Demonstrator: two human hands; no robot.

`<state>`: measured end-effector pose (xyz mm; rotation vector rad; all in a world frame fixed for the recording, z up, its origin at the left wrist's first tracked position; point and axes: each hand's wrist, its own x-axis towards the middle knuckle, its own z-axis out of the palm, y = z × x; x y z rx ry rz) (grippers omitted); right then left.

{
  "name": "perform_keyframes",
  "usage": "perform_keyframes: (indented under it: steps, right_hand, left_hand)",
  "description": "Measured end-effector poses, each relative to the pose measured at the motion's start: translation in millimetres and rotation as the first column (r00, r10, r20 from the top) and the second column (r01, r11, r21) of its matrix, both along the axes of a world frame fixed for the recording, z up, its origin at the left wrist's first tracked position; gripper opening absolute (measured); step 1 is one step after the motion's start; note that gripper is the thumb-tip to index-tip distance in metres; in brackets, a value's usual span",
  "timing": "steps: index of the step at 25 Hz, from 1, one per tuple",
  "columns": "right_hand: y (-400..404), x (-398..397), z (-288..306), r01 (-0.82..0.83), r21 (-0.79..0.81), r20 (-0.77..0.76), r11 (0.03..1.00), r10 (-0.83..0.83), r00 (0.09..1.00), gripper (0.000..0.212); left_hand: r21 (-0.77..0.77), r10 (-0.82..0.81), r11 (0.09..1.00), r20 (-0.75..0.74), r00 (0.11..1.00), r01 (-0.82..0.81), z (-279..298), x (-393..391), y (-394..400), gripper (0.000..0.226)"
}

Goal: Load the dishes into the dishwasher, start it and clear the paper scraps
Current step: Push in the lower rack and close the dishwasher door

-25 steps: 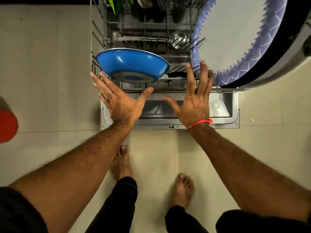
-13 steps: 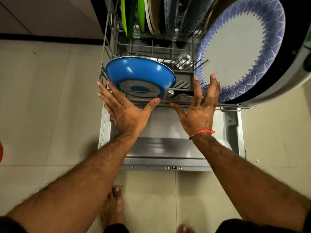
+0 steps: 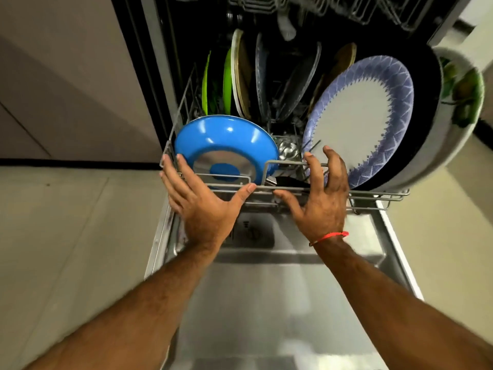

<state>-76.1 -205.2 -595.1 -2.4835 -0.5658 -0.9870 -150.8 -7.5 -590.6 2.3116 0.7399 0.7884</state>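
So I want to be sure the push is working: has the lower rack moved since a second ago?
Yes. The lower rack has slid inward, off the open door, toward the tub.

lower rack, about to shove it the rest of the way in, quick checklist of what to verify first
1. Both hands on the rack front: ok. Left hand and right hand press open against the lower rack.
2. Door fully down: ok. The door lies flat under the arms.
3. Blue pan seated: ok, it leans inside the front left corner.
4. Large patterned plate within the rack's edge: not ok, it and the dishes behind it lean out past the right side.
5. Clearance under the upper rack: cannot tell.
6. Fingers clear of the tines: cannot tell; the right fingertips sit among them.
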Motion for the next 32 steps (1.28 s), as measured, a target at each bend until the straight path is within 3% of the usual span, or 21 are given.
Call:
perform_keyframes:
  steps: [4, 11, 18, 32]
  right_hand:
    - [8, 34, -8, 0.019, -0.032, 0.117, 0.999, -0.016, 0.993, 0.083]
    - [22, 78, 5, 0.098, -0.162, -0.068, 0.982, -0.11, 0.992, 0.085]
    - [27, 106, 22, 0.053, -0.221, -0.238, 0.974, -0.107, 0.965, 0.086]
    - [45, 157, 37, 0.053, -0.281, -0.301, 0.958, -0.14, 0.943, 0.106]
  left_hand:
    - [0.058, 0.008, 0.998, 0.042, 0.999, -0.01, -8, 34, 11, 0.142]
    - [0.07, -0.007, 0.998, 0.038, 0.999, 0.004, -3, 89, 27, 0.139]
    - [0.009, -0.096, 0.995, -0.105, 0.99, 0.098, 8, 119, 43, 0.141]
    - [0.006, -0.116, 0.992, -0.359, 0.926, 0.126, 22, 181, 70, 0.137]
